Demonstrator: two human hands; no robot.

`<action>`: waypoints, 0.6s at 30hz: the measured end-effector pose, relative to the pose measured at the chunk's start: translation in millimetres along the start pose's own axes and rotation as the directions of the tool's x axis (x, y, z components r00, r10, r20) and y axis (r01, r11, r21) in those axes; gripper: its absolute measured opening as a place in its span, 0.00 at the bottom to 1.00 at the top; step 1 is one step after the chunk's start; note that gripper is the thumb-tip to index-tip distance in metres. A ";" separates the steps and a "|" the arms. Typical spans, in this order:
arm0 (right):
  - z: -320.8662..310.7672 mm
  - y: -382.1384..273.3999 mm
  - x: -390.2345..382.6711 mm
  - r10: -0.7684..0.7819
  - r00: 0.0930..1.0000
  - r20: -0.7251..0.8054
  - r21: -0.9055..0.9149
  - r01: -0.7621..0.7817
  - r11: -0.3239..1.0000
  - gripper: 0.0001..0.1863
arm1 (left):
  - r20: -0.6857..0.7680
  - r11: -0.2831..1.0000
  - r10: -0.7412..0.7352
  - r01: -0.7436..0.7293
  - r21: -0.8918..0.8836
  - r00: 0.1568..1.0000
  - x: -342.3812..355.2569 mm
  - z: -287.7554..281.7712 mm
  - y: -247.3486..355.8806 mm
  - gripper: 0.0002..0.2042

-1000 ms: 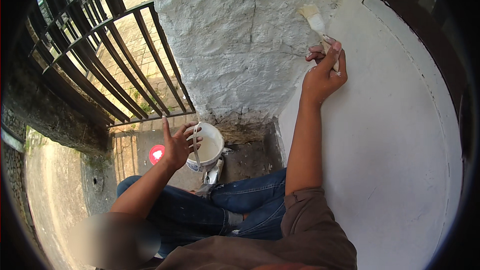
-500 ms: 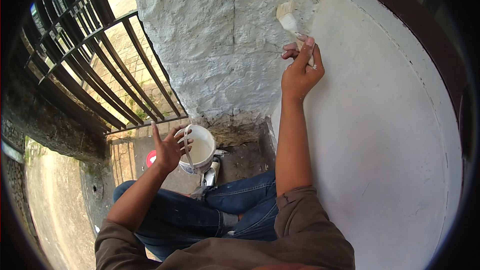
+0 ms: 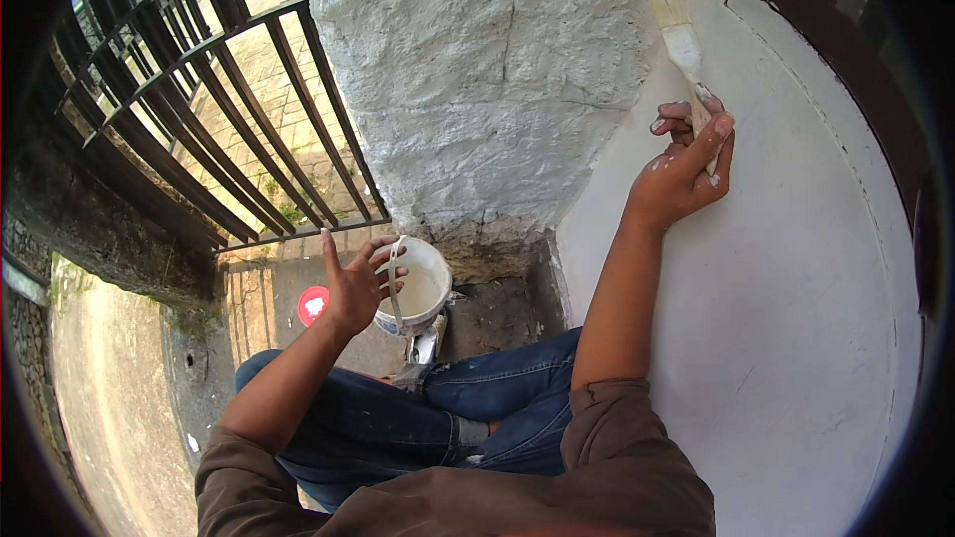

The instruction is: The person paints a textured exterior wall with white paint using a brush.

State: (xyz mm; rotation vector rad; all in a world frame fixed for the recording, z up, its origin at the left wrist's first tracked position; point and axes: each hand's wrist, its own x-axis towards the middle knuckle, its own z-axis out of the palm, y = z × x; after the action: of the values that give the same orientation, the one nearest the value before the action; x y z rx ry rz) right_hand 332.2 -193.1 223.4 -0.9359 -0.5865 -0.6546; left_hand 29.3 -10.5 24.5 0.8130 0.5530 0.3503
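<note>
My right hand [image 3: 686, 164] is closed around the wooden handle of a flat paintbrush [image 3: 683, 50], and white paint specks its skin. The brush points upward, its pale bristles at the right side of the rough white stone wall [image 3: 438, 70]; whether they touch is hard to tell. Lower left, the fingers of my left hand [image 3: 356, 283] are loosely hooked through the white handle of a paint bucket [image 3: 438, 268], thumb sticking out apart. Pale paint is inside the bucket. I cannot tell whether the bucket hangs or rests on something.
A smooth white wall [image 3: 756, 308] fills the right side, below a dark brown frame [image 3: 796, 10]. Left of the stone wall stands a black metal gate [image 3: 214, 89]. On the floor lies a red lid [image 3: 312, 304] with white paint on it. My bent legs in jeans [image 3: 368, 418] are below.
My right hand and the paintbrush have moved right, toward the corner with the smooth wall. The whole view has shifted slightly; my left hand keeps its place at the bucket handle.
</note>
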 end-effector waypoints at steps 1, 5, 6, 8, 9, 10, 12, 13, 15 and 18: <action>-3.4 -4.1 2.1 -0.002 1.000 0.002 0.001 0.002 1.000 0.23 | 0.007 1.000 -0.001 0.001 0.000 1.000 0.0 -1.0 0.7 0.58; -13.3 -12.7 7.8 0.018 0.999 -0.047 0.039 -0.016 0.999 0.26 | 0.025 1.000 0.010 -0.010 -0.023 1.000 -3.0 3.0 1.7 0.57; -14.7 -17.0 5.7 0.057 0.998 -0.016 0.073 -0.056 0.996 0.25 | 0.025 1.000 0.013 -0.012 -0.024 1.000 -3.2 2.2 1.3 0.57; -18.1 -23.0 1.2 0.096 0.995 0.016 0.107 -0.097 0.990 0.25 | 0.014 1.000 -0.007 0.007 -0.003 1.000 -3.2 0.4 -1.6 0.59; -19.5 -24.6 -1.3 0.098 0.994 0.044 0.069 -0.101 0.993 0.24 | 0.017 1.000 -0.007 0.007 -0.001 1.000 -2.9 2.1 -1.6 0.59; -21.3 -26.9 -3.9 0.102 0.992 0.070 0.030 -0.105 0.994 0.23 | 0.021 1.000 -0.008 0.008 0.005 1.000 -2.6 4.4 -2.4 0.59; -17.0 -37.3 -10.6 0.138 0.977 0.164 0.002 -0.140 0.990 0.21 | 0.028 1.000 -0.009 0.009 0.008 1.000 -4.0 2.9 -2.8 0.59; -13.2 -44.3 -14.6 0.176 0.949 0.260 -0.027 -0.175 0.984 0.20 | 0.039 1.000 -0.001 0.001 -0.001 0.999 -5.8 -1.2 -3.0 0.59; -4.9 -52.4 -30.0 0.301 0.831 0.468 -0.065 -0.307 0.949 0.17 | 0.041 1.000 -0.002 0.003 -0.010 0.999 -9.4 -3.5 -3.4 0.59; -1.8 -34.9 -65.1 0.584 0.420 0.695 -0.519 -0.270 0.811 0.16 | 0.045 0.998 0.043 -0.044 0.042 0.998 -11.0 -9.1 2.3 0.61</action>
State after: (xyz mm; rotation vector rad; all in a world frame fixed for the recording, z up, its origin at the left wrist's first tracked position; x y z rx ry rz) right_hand 264.0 -193.5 195.2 -1.6853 -1.0487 0.2754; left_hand 14.9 -9.1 24.7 0.8734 0.5040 0.3607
